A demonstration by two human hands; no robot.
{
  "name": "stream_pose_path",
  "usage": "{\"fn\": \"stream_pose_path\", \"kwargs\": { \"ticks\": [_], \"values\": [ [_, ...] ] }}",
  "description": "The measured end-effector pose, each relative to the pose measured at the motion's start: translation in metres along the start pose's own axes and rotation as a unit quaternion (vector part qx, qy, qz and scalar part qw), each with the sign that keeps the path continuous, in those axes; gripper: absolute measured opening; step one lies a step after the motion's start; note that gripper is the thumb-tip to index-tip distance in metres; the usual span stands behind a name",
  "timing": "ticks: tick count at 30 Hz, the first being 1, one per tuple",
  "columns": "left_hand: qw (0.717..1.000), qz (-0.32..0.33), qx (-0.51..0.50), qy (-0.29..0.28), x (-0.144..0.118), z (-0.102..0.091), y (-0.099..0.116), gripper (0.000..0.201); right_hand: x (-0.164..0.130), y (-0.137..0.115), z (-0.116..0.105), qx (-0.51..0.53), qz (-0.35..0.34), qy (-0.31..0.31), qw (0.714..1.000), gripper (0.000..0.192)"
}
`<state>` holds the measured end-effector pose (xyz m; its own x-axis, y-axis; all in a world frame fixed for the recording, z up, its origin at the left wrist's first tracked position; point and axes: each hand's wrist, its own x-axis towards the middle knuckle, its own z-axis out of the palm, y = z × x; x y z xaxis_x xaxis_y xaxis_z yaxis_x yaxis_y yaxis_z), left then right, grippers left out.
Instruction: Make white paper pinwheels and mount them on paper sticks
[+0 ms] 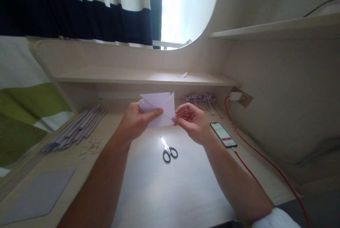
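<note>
Folded white paper (159, 109), creased into overlapping triangular flaps, held in the air above a pale wooden desk (170, 192), just ahead of the shelf edge. Gripped on its left side by the left hand (136, 121), thumb laid flat across the front and fingers curled behind; pinched at its right lower edge by the right hand (191, 120), fingertips drawn close together on the fold.

Far left on the desk: a grey sheet (37, 194), then a bundle of rolled grey paper sticks (77, 128) with small scraps beside them. Directly below the paper, well apart from it: black-handled scissors (168, 149), closed, blades aimed away. Behind the right hand: a pile of finished paper pieces (202, 99). Further right: a lit phone (223, 134) lying flat, with a red cable (255, 153) running to a wall charger (235, 96). On the shelf above, one small folded scrap (182, 75).

Long axis of the held paper roughly level, left to right; upper right corner pointing up, broad face turned toward the camera.
</note>
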<state>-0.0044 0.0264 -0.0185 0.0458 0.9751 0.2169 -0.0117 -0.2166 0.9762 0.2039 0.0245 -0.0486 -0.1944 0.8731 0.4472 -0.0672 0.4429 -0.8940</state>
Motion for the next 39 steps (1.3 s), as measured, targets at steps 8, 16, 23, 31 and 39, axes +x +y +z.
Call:
{"fn": "stream_pose_path", "kwargs": {
  "ticks": [8, 16, 23, 31, 39],
  "values": [
    [1.0, -0.015, 0.01, 0.025, 0.002, 0.004, -0.009, 0.028, -0.041, 0.044, 0.002, -0.225, 0.067, -0.007, 0.972, 0.017],
    [0.989, -0.112, -0.079, 0.054, -0.004, 0.004, -0.054, 0.043, -0.069, 0.078, 0.008, -0.491, 0.22, -0.144, 0.831, 0.026],
    [0.972, -0.202, -0.111, 0.051, -0.044, -0.011, -0.09, 0.04, -0.063, 0.063, 0.006, -0.563, 0.281, -0.228, 0.743, 0.022],
    [0.955, -0.252, -0.15, 0.047, -0.062, -0.019, -0.114, 0.039, -0.064, 0.058, -0.003, -0.588, 0.277, -0.279, 0.707, 0.018],
    [0.945, -0.257, -0.178, 0.1, -0.065, -0.014, -0.119, 0.043, -0.07, 0.059, -0.013, -0.567, 0.268, -0.314, 0.713, 0.021]
  ]
}}
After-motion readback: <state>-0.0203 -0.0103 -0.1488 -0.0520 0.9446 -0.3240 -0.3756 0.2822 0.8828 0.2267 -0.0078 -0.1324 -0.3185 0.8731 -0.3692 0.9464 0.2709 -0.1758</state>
